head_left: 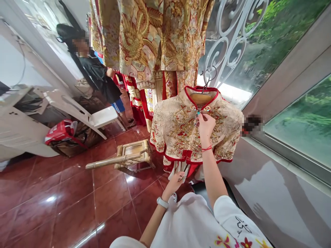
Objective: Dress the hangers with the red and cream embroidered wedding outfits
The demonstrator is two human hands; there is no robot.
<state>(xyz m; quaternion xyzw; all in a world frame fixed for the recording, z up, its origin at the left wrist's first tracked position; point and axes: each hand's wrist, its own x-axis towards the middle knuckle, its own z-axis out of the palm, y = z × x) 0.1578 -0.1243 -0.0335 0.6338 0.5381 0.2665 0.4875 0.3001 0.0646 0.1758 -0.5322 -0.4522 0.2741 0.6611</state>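
Observation:
A cream short jacket (178, 120) with gold and red embroidery and red piping hangs on a wooden hanger (200, 99). My right hand (207, 124) is closed in a pinch at the jacket's front, just below the collar. A turquoise bead (198, 112) shows right by its fingertips. Lower down, my left hand (177, 181) is closed beneath the jacket's hem, beside pale hanging strips of cloth (178, 168). Something thin and dark sticks out by its fingers, too small to name.
Gold-embroidered garments (144, 38) hang behind the jacket. A bamboo stool (133, 153) stands on the red tiled floor (108, 193). White chairs (103, 117), a red bag (60, 131) and another person (97, 70) are at left. A white window grille (227, 41) is at right.

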